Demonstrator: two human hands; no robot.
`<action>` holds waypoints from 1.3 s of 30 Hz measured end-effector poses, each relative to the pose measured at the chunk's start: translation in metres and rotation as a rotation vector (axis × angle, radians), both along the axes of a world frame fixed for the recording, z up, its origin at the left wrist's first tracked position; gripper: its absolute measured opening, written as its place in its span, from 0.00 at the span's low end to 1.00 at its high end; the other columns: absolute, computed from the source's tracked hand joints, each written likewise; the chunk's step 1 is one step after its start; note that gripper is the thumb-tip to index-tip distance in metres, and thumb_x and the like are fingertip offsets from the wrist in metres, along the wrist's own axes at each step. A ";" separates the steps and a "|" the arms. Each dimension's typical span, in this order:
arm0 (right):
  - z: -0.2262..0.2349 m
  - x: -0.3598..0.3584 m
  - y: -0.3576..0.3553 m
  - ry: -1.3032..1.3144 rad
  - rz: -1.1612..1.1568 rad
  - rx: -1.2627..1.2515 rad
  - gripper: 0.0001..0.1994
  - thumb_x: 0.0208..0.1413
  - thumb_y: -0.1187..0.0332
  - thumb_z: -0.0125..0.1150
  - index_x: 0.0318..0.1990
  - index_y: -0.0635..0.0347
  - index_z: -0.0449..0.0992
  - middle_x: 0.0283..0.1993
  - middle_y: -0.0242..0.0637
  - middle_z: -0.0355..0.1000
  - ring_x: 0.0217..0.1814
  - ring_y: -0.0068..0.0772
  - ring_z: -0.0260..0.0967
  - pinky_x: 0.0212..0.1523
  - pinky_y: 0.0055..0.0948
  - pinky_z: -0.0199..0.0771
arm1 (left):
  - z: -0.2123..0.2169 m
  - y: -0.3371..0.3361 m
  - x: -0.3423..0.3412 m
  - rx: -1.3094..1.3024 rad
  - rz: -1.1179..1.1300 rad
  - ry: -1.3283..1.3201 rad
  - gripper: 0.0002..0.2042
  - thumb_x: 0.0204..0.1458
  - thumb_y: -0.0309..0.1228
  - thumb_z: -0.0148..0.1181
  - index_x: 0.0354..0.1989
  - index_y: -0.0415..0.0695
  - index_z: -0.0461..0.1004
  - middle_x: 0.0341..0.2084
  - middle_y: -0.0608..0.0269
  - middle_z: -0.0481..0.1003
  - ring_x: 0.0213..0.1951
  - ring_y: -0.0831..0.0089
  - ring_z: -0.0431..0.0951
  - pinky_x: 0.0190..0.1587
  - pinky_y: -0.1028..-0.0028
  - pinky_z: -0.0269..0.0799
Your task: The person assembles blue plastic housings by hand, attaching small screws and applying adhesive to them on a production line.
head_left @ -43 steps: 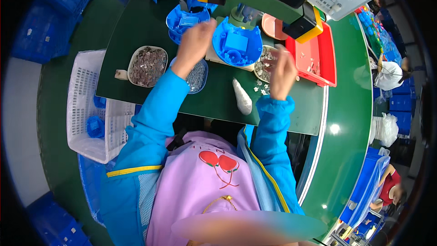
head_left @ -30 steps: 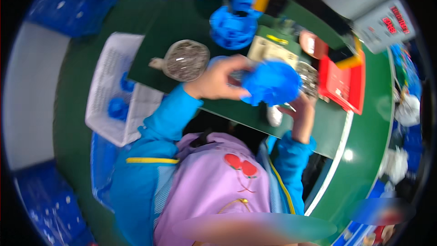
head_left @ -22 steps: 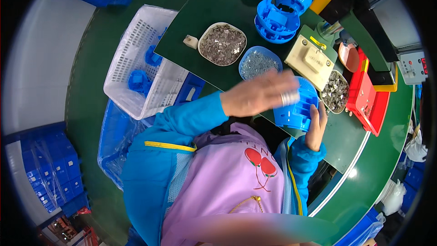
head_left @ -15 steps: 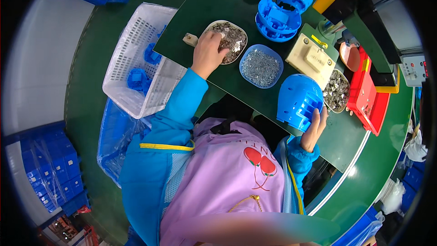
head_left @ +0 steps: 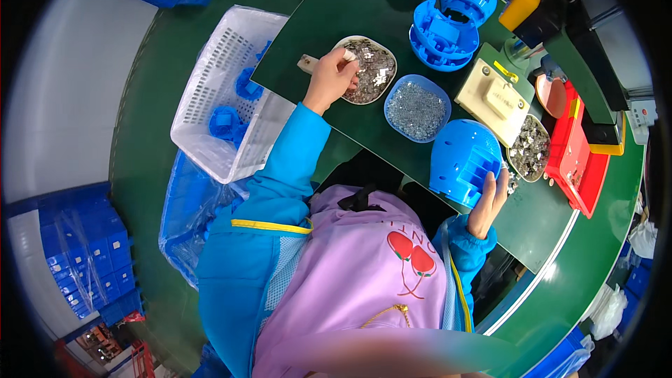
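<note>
My left hand [head_left: 330, 82] is at the left rim of a pale bowl of small flat metal pieces [head_left: 376, 73]. Its fingers are curled together; whatever is between them is too small to make out. My right hand [head_left: 488, 204] grips a rounded blue plastic shell [head_left: 462, 157] by its lower right side, near the table's front edge. The shell has small holes and a recessed opening facing right. Between the hands sits a blue bowl of tiny shiny parts [head_left: 418, 108].
More blue shells [head_left: 444, 35] stand at the back. A cream fixture block [head_left: 493, 101], another bowl of metal pieces [head_left: 530, 148] and a red bin [head_left: 577, 161] are at the right. Left of the green table [head_left: 308, 21] is a white crate [head_left: 203, 91] holding blue parts.
My left hand has drawn back a little from the metal pieces, its fingers curling closer together. My right hand keeps hold of the shell. The whole view has shifted slightly.
</note>
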State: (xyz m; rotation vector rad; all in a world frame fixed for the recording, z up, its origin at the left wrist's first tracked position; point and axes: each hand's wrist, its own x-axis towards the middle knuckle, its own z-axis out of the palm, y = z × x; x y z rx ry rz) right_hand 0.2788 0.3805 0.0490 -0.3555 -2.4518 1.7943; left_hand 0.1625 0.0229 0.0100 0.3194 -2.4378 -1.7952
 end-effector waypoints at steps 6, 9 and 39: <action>-0.002 -0.003 -0.011 0.069 0.043 -0.054 0.23 0.64 0.71 0.48 0.66 0.70 0.62 0.58 0.46 0.69 0.58 0.34 0.66 0.62 0.31 0.61 | 0.003 0.003 0.006 0.283 -0.010 -0.056 0.04 0.57 0.20 0.59 0.38 0.32 0.75 0.31 0.55 0.79 0.29 0.71 0.82 0.31 0.77 0.81; 0.001 -0.003 -0.013 0.061 0.036 -0.103 0.23 0.64 0.72 0.48 0.66 0.71 0.62 0.58 0.47 0.69 0.58 0.33 0.66 0.62 0.31 0.62 | -0.001 0.005 0.005 0.310 -0.004 -0.049 0.06 0.56 0.19 0.60 0.40 0.31 0.76 0.31 0.55 0.79 0.30 0.72 0.82 0.31 0.78 0.81; 0.004 -0.005 -0.013 0.645 -0.252 -0.021 0.41 0.49 0.73 0.70 0.69 0.73 0.54 0.67 0.55 0.60 0.67 0.46 0.61 0.66 0.42 0.62 | 0.064 0.178 0.085 0.348 -0.451 0.017 0.15 0.54 0.14 0.60 0.47 0.35 0.64 0.32 0.55 0.76 0.32 0.73 0.80 0.33 0.77 0.81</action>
